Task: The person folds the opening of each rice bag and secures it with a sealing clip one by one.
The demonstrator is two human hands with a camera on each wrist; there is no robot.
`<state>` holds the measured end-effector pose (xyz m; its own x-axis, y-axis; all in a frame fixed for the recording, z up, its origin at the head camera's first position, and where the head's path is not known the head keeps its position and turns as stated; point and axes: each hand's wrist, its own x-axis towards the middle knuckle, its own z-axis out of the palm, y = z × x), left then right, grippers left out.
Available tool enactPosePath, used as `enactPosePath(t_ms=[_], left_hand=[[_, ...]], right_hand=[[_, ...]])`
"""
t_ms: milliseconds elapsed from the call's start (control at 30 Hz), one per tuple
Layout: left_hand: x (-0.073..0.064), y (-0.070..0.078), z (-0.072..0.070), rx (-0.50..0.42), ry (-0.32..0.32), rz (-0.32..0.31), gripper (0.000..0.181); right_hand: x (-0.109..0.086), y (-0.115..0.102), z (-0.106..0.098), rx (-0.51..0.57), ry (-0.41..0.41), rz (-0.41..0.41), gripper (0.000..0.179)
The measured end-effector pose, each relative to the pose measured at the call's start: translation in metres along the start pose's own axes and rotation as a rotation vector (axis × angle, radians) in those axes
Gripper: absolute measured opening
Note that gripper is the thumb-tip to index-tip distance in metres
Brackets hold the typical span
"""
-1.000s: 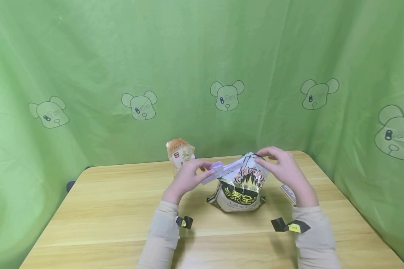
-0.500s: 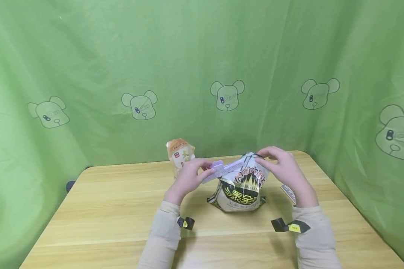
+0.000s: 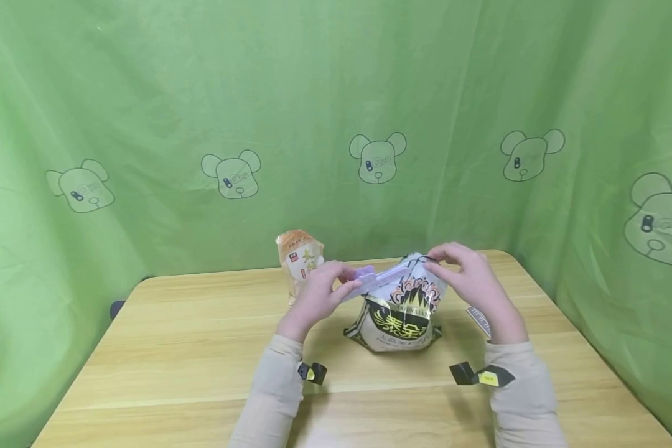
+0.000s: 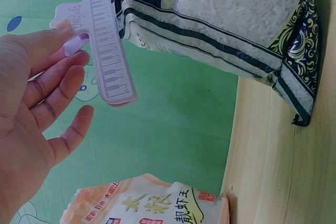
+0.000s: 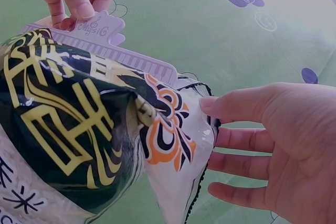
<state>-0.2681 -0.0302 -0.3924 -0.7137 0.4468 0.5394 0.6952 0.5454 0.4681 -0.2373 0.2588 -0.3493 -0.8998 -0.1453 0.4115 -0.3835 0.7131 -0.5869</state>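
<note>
A rice bag (image 3: 394, 339) with a black and gold print and a see-through window stands on the table, its top leaning and crumpled. My right hand (image 3: 475, 280) pinches the bag's top corner between thumb and fingers. To the left, my left hand (image 3: 318, 297) grips the handle of a long lilac bag clip (image 4: 109, 40) between thumb and index finger. Printed piano keys run along the clip, and the word "Music" marks its handle. In the right wrist view, the clip (image 5: 139, 62) lies across the bag's upper part. Whether its bars enclose the bag, I cannot tell.
Behind my left hand stands an orange and white food packet (image 3: 299, 254). A second piano-patterned strip (image 3: 478, 320) lies on the wooden table (image 3: 190, 361), partly hidden by my right forearm. A green curtain (image 3: 308, 93) closes off the back and sides.
My left hand and the clip have shifted slightly to the right along the bag's upper part. The right hand keeps its hold, and the bag stays in place.
</note>
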Motion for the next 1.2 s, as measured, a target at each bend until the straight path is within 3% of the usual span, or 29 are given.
enactPosePath(t_ms=[467,867,1200], left_hand=[[0.001,0.006,0.007,0.010,0.054,0.037,0.023],[0.001,0.006,0.008,0.008,0.076,0.059,0.022],[0.001,0.007,0.010,-0.001,0.086,0.055,0.021]], right_hand=[[0.001,-0.002,0.000,0.002,0.004,-0.012,0.026],[-0.006,0.003,-0.012,0.022,-0.071,0.044,0.033],[-0.004,0.005,-0.009,-0.017,-0.029,0.002,0.025]])
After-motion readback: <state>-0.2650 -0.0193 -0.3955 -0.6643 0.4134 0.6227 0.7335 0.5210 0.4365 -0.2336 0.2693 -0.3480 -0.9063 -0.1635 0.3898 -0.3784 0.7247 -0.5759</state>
